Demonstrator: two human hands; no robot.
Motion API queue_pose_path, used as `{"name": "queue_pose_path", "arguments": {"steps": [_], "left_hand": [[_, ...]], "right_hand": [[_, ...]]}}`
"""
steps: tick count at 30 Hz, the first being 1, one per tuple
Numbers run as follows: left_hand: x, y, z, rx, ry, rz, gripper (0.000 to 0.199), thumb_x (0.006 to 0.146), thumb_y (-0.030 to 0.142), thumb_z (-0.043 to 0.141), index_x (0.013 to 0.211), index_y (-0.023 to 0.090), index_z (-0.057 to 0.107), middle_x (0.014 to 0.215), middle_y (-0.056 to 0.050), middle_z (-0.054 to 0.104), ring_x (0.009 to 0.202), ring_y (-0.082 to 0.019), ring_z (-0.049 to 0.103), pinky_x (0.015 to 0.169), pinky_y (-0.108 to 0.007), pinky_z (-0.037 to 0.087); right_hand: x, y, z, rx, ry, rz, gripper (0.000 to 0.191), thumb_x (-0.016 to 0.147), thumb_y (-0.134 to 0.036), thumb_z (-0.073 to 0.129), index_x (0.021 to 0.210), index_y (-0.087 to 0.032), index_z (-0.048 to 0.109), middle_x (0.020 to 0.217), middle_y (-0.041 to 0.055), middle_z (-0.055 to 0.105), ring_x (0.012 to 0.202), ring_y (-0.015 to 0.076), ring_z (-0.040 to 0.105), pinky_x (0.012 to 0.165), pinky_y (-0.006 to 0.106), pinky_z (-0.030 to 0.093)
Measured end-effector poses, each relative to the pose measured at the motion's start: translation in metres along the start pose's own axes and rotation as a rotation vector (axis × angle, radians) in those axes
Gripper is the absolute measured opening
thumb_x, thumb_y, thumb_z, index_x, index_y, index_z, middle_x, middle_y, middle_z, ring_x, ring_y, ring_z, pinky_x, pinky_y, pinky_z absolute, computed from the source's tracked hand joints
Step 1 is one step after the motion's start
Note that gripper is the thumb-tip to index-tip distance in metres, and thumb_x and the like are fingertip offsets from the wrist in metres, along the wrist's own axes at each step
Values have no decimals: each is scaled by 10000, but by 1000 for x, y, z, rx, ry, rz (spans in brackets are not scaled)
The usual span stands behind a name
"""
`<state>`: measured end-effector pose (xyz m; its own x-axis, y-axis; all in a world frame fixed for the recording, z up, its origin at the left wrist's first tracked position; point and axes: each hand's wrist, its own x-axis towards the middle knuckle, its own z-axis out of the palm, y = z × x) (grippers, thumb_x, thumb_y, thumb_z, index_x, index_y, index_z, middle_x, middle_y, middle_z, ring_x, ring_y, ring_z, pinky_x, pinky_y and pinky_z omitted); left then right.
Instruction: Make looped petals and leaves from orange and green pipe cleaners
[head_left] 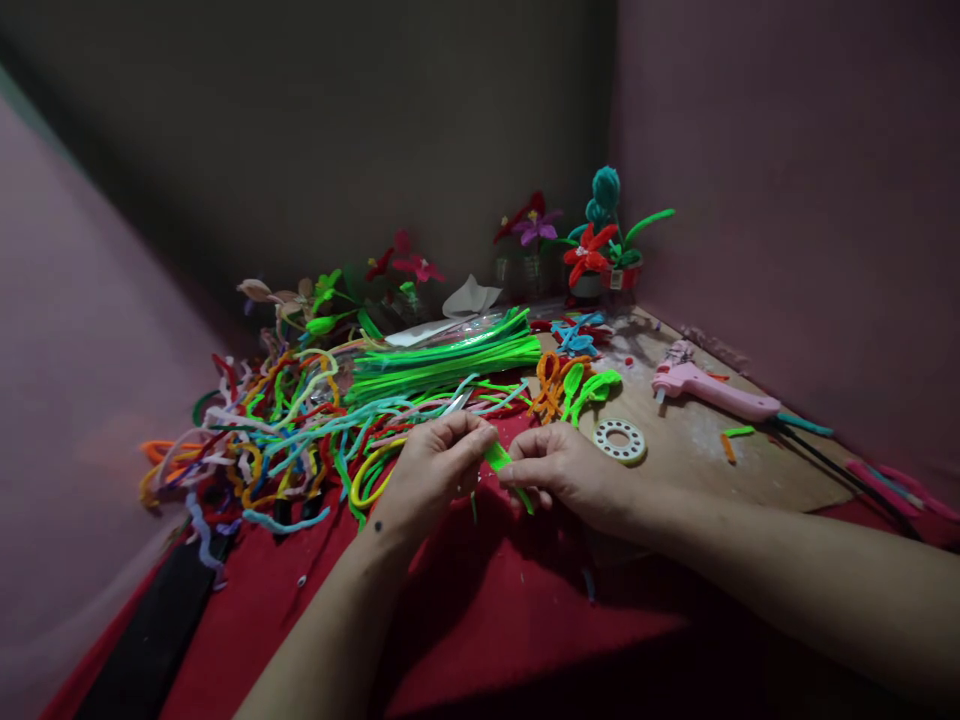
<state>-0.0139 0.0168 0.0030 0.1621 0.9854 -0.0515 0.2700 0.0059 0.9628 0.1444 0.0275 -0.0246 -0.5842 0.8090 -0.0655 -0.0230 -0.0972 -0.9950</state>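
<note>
Two bare hands meet over a red cloth, the left hand and the right hand close together, both pinching a bright-green fuzzy strip between thumb and fingers; it slants down from the left fingertips past the right. A black flat object lies at the lower left, with a small googly eye on the cloth nearby.

Left of and just beyond the hands sprawls a tangle of fuzzy pipe cleaners, curled and looped in yellow, orange, white, lilac, red and aqua, crowding the cloth. A pointed metal blade pokes out behind the left hand, its other end hidden.

Beyond the right forearm, which covers its near edge, is a tan board, smooth and marked with whitish smudges. It holds a flat ring with round holes, a pink glue gun and short fuzzy offcuts. Looped green leaf shapes and orange loops sit near its left side.

Farther back, straight green stems lie bundled in glossy clear plastic, before white paper. Fuzzy flowers, including a red flower, stand against the walls.
</note>
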Motion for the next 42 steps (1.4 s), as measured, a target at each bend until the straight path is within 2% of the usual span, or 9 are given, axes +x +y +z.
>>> {"name": "queue_pose_path", "arguments": {"steps": [3, 6, 11, 17, 20, 25, 32, 37, 42], "left_hand": [[1, -3, 2, -161, -76, -62, 190, 746, 353, 591, 736, 170, 544, 469, 68, 408, 396, -48, 299, 399, -186, 217], [2, -3, 5, -177, -67, -95, 212, 724, 360, 611, 708, 163, 537, 456, 72, 398, 391, -43, 286, 398, -181, 205], [1, 4, 10, 79, 48, -44, 210, 681, 327, 632, 623, 137, 568, 497, 44, 467, 430, -56, 350, 412, -187, 255], [0, 6, 10, 270, 72, 109, 175, 712, 294, 598, 623, 143, 605, 564, 15, 529, 516, -86, 427, 494, -200, 338], [3, 3, 8, 154, 69, 39, 201, 704, 325, 615, 630, 141, 581, 525, 21, 510, 467, -76, 407, 454, -195, 312], [5, -2, 3, -294, -14, -128, 275, 729, 408, 597, 661, 159, 501, 424, 71, 390, 348, -38, 297, 365, -175, 212], [4, -2, 4, -269, -17, -123, 268, 721, 374, 626, 656, 135, 524, 414, 51, 448, 328, -35, 321, 343, -169, 190], [5, -4, 6, -358, -10, -152, 257, 663, 348, 683, 657, 129, 548, 507, 31, 519, 399, -73, 476, 409, -197, 356], [4, -3, 11, -351, 34, -128, 255, 652, 347, 687, 620, 133, 551, 484, 43, 498, 391, -65, 456, 408, -195, 352]], "right_hand": [[0, 2, -1, 23, 38, -15, 206, 700, -244, 575, 527, -136, 544, 436, -31, 492, 377, 50, 372, 388, 195, 243], [0, 4, -1, 31, 41, -25, 191, 688, -241, 579, 533, -132, 557, 445, -28, 503, 380, 53, 373, 385, 199, 239], [3, 7, -2, -4, 57, -24, 145, 644, -186, 565, 509, -133, 558, 428, -28, 494, 395, 70, 413, 414, 206, 300], [4, 7, -4, -71, 94, -5, 135, 614, -137, 525, 480, -146, 525, 414, -34, 483, 387, 69, 396, 403, 206, 288], [5, 4, -4, -38, 60, 1, 157, 631, -158, 552, 478, -143, 522, 404, -36, 477, 376, 56, 364, 392, 201, 251], [6, -1, -2, 71, 98, 0, 205, 664, -208, 592, 492, -143, 501, 408, -39, 486, 364, 49, 353, 382, 196, 217], [6, 1, -4, 231, -17, 2, 241, 700, -324, 623, 602, -106, 596, 543, 8, 570, 448, 62, 430, 464, 199, 305], [8, 8, -5, 375, -88, 34, 326, 691, -413, 640, 692, -87, 647, 648, 52, 624, 497, 82, 490, 510, 217, 350], [10, 10, -4, 439, -84, 77, 322, 661, -410, 673, 664, -91, 629, 626, 60, 633, 508, 98, 519, 528, 228, 365]]}}
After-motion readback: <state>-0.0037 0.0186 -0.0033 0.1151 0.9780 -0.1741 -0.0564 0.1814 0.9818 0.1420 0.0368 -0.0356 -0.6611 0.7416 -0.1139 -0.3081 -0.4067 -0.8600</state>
